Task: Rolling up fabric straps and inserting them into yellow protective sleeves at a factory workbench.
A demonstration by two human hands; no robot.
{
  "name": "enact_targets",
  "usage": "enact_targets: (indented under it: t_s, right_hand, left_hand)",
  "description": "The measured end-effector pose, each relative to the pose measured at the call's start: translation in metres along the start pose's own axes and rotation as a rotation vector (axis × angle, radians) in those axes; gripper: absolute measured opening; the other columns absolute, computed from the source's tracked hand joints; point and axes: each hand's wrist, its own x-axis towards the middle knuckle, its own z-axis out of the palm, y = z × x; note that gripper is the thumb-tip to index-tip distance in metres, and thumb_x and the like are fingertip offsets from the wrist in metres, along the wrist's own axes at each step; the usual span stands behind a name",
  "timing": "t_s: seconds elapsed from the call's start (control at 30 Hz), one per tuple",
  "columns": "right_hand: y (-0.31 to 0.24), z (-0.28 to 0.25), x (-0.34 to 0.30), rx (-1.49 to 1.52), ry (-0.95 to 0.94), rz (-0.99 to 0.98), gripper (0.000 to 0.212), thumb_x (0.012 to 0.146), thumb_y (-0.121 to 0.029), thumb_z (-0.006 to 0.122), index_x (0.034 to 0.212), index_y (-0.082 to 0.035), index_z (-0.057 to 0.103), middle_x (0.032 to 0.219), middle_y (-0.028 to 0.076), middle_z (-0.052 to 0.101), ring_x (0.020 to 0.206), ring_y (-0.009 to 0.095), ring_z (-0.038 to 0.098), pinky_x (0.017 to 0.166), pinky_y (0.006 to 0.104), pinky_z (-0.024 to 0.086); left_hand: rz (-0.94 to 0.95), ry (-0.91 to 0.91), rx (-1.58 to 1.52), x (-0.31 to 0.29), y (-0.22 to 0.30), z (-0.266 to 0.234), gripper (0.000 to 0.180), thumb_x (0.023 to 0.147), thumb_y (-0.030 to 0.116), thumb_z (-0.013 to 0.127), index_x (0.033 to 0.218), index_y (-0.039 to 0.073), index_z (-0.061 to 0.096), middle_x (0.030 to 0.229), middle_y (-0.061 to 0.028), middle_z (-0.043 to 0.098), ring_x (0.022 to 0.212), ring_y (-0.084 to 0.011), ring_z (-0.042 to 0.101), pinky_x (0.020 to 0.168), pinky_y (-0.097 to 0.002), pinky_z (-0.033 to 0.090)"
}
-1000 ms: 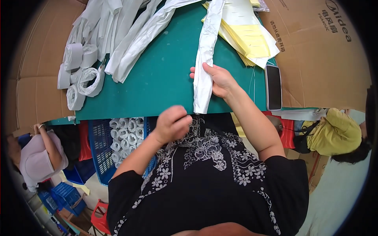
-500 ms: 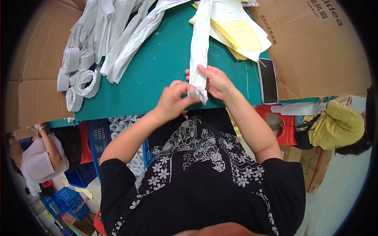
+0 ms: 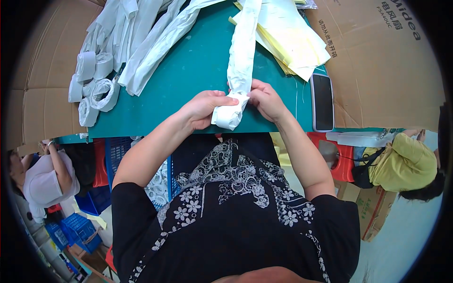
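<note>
A long white strip (image 3: 241,56) of thin, crinkled material runs from the far edge of the view toward me. Its near end is coiled into a loose roll (image 3: 228,116) above the table's front edge. My left hand (image 3: 206,107) is closed on the roll's left side, thumb on top and fingers around it. On the other side, my right hand (image 3: 266,100) pinches the strip's right edge where it meets the roll; some of its fingertips are hidden behind the strip.
Finished-looking white rolls (image 3: 96,85) and loose white strips (image 3: 155,56) lie left on the green table (image 3: 174,89). Yellow and white sheets (image 3: 288,37) and a phone (image 3: 322,102) lie right. Cardboard (image 3: 377,70) flanks both sides. A blue crate (image 3: 118,151) stands below. Two people sit nearby.
The strip's near end has gone from a small folded end to a thicker roll. My left hand has come onto its left side with the thumb on top; my right hand has shifted slightly right.
</note>
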Motion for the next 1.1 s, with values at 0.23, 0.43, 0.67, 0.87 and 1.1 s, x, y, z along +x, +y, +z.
enact_targets:
  t_s: [0.23, 0.43, 0.67, 0.87, 1.1]
  right_hand:
    - [-0.031, 0.009, -0.019, -0.766, -0.008, -0.062, 0.052, 0.069, -0.015, 0.069, 0.116, 0.001, 0.055, 0.102, 0.01, 0.063, 0.087, 0.016, 0.062, 0.075, 0.0269, 0.047]
    - [-0.024, 0.017, -0.017, -1.085, 0.025, -0.267, 0.02, 0.075, -0.015, 0.068, 0.09, -0.003, 0.067, 0.074, 0.011, 0.065, 0.064, 0.011, 0.06, 0.058, 0.0268, 0.047]
    - [0.006, 0.028, -0.02, -0.185, 0.391, 0.037, 0.023, 0.092, -0.019, 0.052, 0.095, 0.001, 0.064, 0.079, 0.008, 0.067, 0.064, 0.015, 0.063, 0.057, 0.0256, 0.049]
    - [-0.002, 0.05, -0.021, 0.292, 0.436, 0.21, 0.022, 0.093, -0.018, 0.048, 0.106, -0.003, 0.056, 0.094, 0.007, 0.064, 0.081, 0.014, 0.063, 0.069, 0.0285, 0.053]
    - [0.013, 0.042, -0.025, 0.426, 0.381, 0.237, 0.023, 0.089, -0.008, 0.048, 0.111, -0.006, 0.055, 0.101, 0.005, 0.062, 0.091, 0.015, 0.062, 0.079, 0.0309, 0.051]
  left_hand:
    - [-0.032, -0.027, -0.078, 0.007, 0.001, -0.002, 0.031, 0.082, 0.01, 0.065, 0.106, -0.005, 0.052, 0.094, -0.0136, 0.062, 0.081, -0.0201, 0.065, 0.071, -0.0322, 0.056]
    - [-0.017, -0.003, -0.074, 0.01, 0.004, 0.006, 0.03, 0.085, 0.016, 0.063, 0.104, -0.006, 0.053, 0.089, -0.0122, 0.063, 0.077, -0.0197, 0.065, 0.068, -0.0318, 0.056]
    - [0.653, 0.224, 0.148, 0.007, -0.01, -0.02, 0.035, 0.086, 0.035, 0.061, 0.098, 0.003, 0.052, 0.08, -0.0069, 0.061, 0.07, -0.0147, 0.061, 0.062, -0.0284, 0.05]
    - [1.406, 0.266, 1.42, -0.005, -0.036, -0.018, 0.052, 0.061, 0.016, 0.078, 0.106, 0.0, 0.058, 0.105, -0.012, 0.053, 0.092, -0.0294, 0.054, 0.08, -0.0382, 0.044]
    - [1.626, 0.189, 1.587, -0.003, -0.028, -0.018, 0.028, 0.061, 0.014, 0.073, 0.086, 0.004, 0.064, 0.101, -0.0068, 0.059, 0.098, -0.0251, 0.056, 0.078, -0.0363, 0.047]
